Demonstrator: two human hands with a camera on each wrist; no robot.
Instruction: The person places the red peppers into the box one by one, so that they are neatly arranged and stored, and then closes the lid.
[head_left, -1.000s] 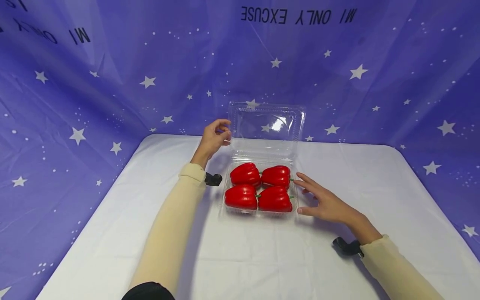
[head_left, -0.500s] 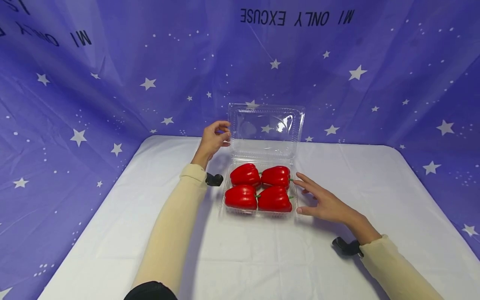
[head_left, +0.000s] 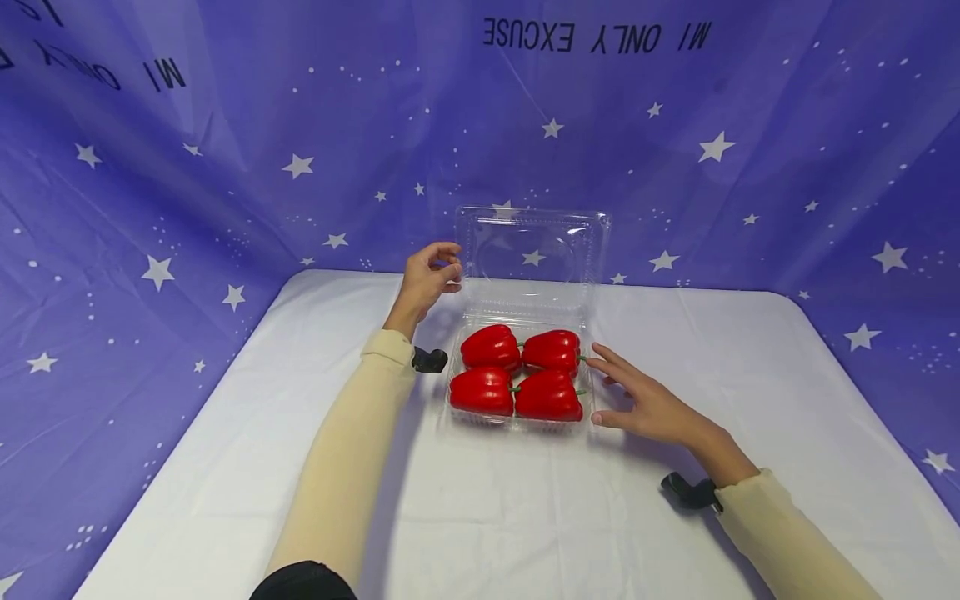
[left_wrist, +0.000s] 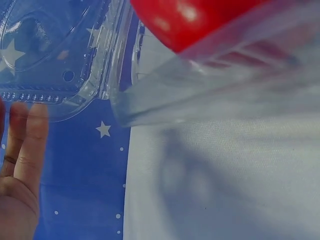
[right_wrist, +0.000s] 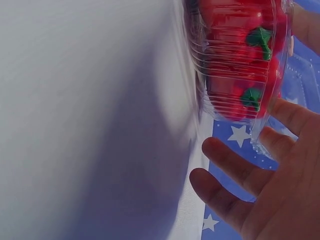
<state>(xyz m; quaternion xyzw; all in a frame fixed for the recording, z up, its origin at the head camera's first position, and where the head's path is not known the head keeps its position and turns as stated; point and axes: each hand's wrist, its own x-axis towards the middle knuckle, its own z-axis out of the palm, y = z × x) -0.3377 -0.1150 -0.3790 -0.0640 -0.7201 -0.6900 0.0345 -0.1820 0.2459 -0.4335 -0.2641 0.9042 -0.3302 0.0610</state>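
Observation:
Several glossy red bell peppers [head_left: 551, 397] with green stems lie in the base of a clear plastic clamshell container [head_left: 517, 423]. Its hinged clear lid [head_left: 525, 258] stands raised at the back. My left hand [head_left: 426, 279] is at the lid's left edge, pinching the rim between thumb and fingers. Through the plastic, the left wrist view shows those fingertips [left_wrist: 36, 117] against the rim. Beside the base's right wall is my right hand [head_left: 645, 404], thumb and fingers spread apart. In the right wrist view some fingertips [right_wrist: 285, 112] meet the container's rim while others stay off it.
A white cloth covers the table [head_left: 480, 517]. Behind and at both sides hangs a purple-blue curtain [head_left: 360, 108] with white stars and upside-down lettering. Black wrist-camera mounts [head_left: 686, 492] jut from both cream sleeves [head_left: 337, 458].
Both hands, the lid and the peppers hold nearly the same places. The head view shifts very slightly, and the bright glare on the lid has faded.

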